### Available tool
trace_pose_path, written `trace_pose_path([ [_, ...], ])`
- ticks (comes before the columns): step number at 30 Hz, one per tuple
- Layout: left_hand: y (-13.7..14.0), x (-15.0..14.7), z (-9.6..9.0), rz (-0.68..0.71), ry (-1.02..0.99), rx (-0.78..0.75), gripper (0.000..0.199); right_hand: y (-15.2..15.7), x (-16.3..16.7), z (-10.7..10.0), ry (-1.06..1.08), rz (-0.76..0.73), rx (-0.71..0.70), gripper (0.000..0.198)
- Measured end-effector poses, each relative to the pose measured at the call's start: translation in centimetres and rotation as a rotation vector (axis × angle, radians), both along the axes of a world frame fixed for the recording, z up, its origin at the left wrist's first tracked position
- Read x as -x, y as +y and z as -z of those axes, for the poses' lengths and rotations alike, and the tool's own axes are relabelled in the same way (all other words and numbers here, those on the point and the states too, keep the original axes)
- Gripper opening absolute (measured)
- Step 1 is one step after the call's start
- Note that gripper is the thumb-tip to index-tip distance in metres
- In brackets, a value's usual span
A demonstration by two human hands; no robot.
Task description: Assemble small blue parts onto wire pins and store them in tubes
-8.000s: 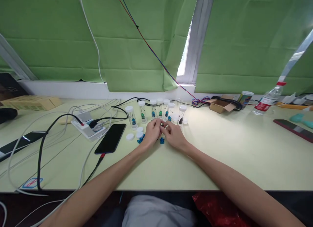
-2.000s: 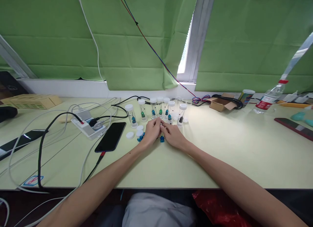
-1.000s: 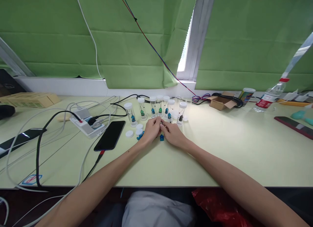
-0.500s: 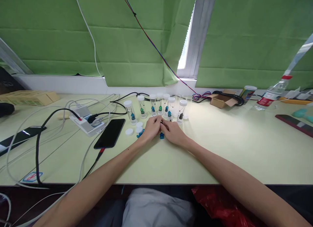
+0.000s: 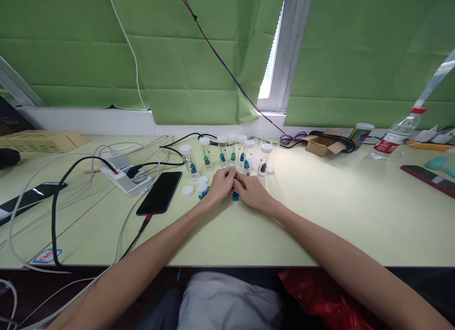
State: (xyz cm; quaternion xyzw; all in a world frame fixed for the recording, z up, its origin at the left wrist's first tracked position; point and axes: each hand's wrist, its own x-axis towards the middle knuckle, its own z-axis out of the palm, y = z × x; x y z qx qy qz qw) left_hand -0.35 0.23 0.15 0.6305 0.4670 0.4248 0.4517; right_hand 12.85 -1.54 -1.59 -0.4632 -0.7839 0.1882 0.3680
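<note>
My left hand (image 5: 222, 182) and my right hand (image 5: 250, 189) meet on the table, fingers closed and fingertips together. Between them is a small dark piece, mostly hidden, whose kind I cannot make out. Just below the fingers lies a small blue part (image 5: 235, 196). Several clear capped tubes stand behind the hands, among them one with a green piece (image 5: 206, 154), one with a blue piece (image 5: 190, 163) and one with a dark piece (image 5: 264, 161). Left of my left hand are loose white caps (image 5: 188, 191) and more blue parts (image 5: 204, 193), partly covered by my wrist.
A black phone (image 5: 159, 193) with a cable lies left of the hands, beside a white power strip (image 5: 126, 176) and tangled cords. Toward the back right are a small open cardboard box (image 5: 320, 145), a tilted can (image 5: 361, 134) and a water bottle (image 5: 394, 136).
Both hands keep the same closed pose at the same place. The view has shifted very slightly; no object has visibly moved.
</note>
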Motion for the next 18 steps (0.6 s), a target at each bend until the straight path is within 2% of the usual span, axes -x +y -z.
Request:
trace_pose_path([
  [18,0.09,0.02,0.29,0.005,-0.001,-0.061,0.035,0.00,0.00,0.03,0.010,-0.003,-0.011,0.026],
])
